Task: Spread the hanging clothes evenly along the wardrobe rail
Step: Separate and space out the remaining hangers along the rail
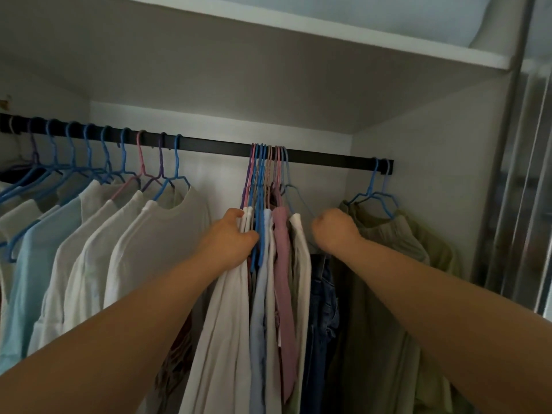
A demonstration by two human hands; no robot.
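1. Bunched clothes on thin plastic hangers (270,234) hang as one tight pack at the middle of the black metal wardrobe rail (209,146); hooks are seen pressed together there, with bare rail on both sides.
2. Left hand (236,237) is closed on the white garments at the pack's left edge, fingers (249,236) wrapped round the shoulder fabric and hanger arms.
3. Right hand (334,231) is fisted just right of the pack, apparently on the arm of the last blue wire-thin hanger (294,192); what exactly is held cannot be told, as the fingers are hidden.
4. Step judged: pack to be pulled apart. One or two hangers should be taken at a time and slid along the rail, not dragged by the cloth, or garments may slip off.
5. Gaps to be matched to the evenly spaced pale T-shirts (119,234) on the left.
6. Two olive-green garments on blue hangers (397,234) sit at the rail's far right end; spare rail between them and the pack should be filled.
7. White shelf (358,40) overhead is not involved.
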